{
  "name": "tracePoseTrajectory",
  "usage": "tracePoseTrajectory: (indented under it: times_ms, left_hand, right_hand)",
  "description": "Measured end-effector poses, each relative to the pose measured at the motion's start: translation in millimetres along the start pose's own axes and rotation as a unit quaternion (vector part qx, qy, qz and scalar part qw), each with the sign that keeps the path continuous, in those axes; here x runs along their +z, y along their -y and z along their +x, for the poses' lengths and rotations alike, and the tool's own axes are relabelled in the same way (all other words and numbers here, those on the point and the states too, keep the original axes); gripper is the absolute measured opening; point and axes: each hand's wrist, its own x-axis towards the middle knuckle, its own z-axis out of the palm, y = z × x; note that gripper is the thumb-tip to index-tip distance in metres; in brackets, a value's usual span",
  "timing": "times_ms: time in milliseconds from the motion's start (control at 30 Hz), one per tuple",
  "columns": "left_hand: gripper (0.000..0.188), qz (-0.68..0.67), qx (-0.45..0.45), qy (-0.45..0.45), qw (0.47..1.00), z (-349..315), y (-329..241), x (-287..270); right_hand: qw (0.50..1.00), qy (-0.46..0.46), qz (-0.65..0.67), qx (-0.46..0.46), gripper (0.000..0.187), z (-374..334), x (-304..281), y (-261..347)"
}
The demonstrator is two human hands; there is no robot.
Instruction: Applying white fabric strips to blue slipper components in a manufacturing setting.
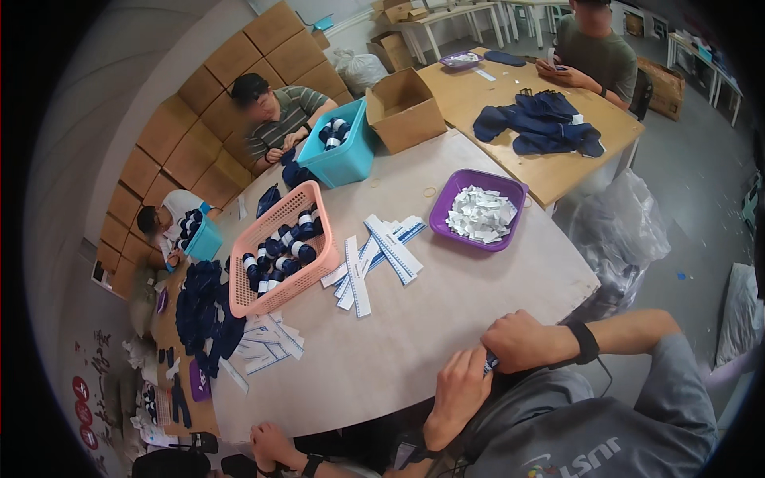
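Note:
At the table's near right edge my left hand [460, 390] and my right hand [522, 341] meet, fingers curled round a small navy bundle [491, 363] that shows some blue and white. Fingers cover most of it, so its full shape is hidden. Farther in on the table lie overlapping white paper strips [390, 247] with blue print. Beyond my hands stands a purple basket [516, 227] heaped with small white tags [480, 213]. To the left, a pink basket [239, 279] holds several rolled navy bundles [275, 259] with white bands.
A turquoise bin [343, 163] and an open cardboard box [405, 111] stand at the back. Flat navy fabric pieces [203, 307] pile up at left. Several people work around the tables; another person's hand [271, 448] rests at the near edge. Clear plastic bags [621, 231] sit at right.

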Motion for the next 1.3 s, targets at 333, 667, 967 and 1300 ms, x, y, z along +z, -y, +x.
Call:
tracePoseTrajectory:
  times_ms: [333,667,967,1300]
  left_hand:
    - [0.047,0.005,0.001,0.003,1.0,-9,5,-8]
    - [0.031,0.022,-0.115,-0.183,0.976,11,80,-73]
    - [0.036,-0.044,-0.27,-0.247,0.93,50,194,-57]
    - [0.039,-0.043,-0.285,-0.201,0.936,16,107,-17]
  right_hand:
    - [0.997,-0.052,-0.044,-0.035,0.014,3,0,7]
    - [0.983,-0.183,0.012,-0.022,0.029,-11,-37,-10]
    - [0.991,-0.098,0.09,-0.022,0.031,-23,-19,-23]
    - [0.983,-0.099,0.153,0.018,0.029,-49,10,-46]
